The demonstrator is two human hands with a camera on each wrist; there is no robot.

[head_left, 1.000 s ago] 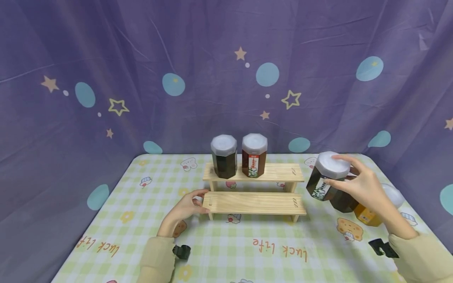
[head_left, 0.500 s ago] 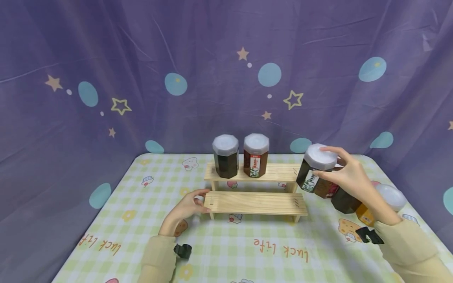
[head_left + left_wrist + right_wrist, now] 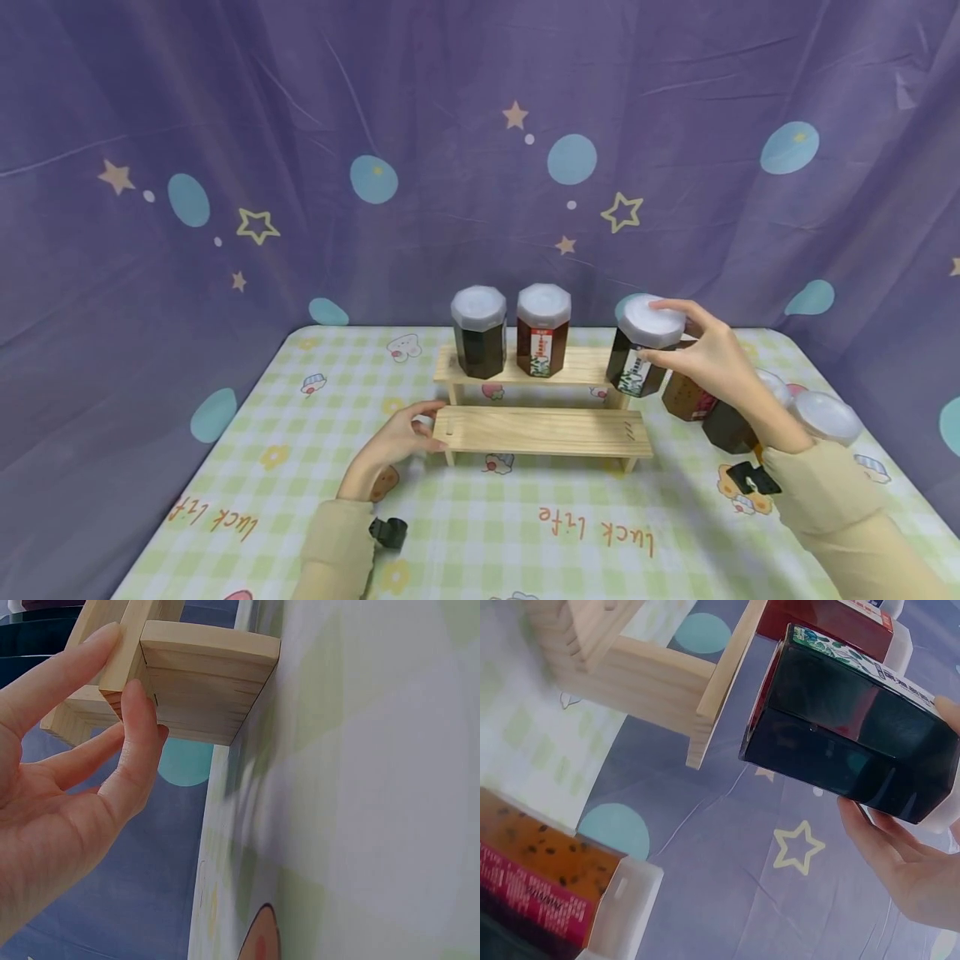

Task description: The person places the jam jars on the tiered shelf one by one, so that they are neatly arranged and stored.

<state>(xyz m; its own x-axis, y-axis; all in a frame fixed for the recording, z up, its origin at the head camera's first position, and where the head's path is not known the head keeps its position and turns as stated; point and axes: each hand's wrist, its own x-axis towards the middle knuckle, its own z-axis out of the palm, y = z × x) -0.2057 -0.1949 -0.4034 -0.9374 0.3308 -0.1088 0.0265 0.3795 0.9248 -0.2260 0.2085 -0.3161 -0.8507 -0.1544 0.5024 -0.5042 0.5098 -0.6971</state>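
A two-step wooden rack (image 3: 540, 431) stands mid-table. My left hand (image 3: 399, 435) pinches the left end of its lower board; in the left wrist view, fingers (image 3: 139, 742) lie on both sides of that board. My right hand (image 3: 708, 354) grips a dark jar (image 3: 637, 367) with a white lid by its upper part. That jar is at the right end of the upper step, slightly tilted. The right wrist view shows its base held apart from the board. On the upper step stand a dark jar (image 3: 482, 350) and a reddish-brown jar (image 3: 541, 348).
Right of the rack, partly behind my right arm, are a brown jar (image 3: 684, 396) with a pink label, a dark jar (image 3: 727, 427) and another white-lidded jar (image 3: 827, 417). A checked cloth (image 3: 480, 533) covers the table, and a purple curtain (image 3: 450, 167) hangs behind.
My right hand has carried the dark jar left and farther back, from beside the rack to above the upper step's right end. The left hand stays on the rack.
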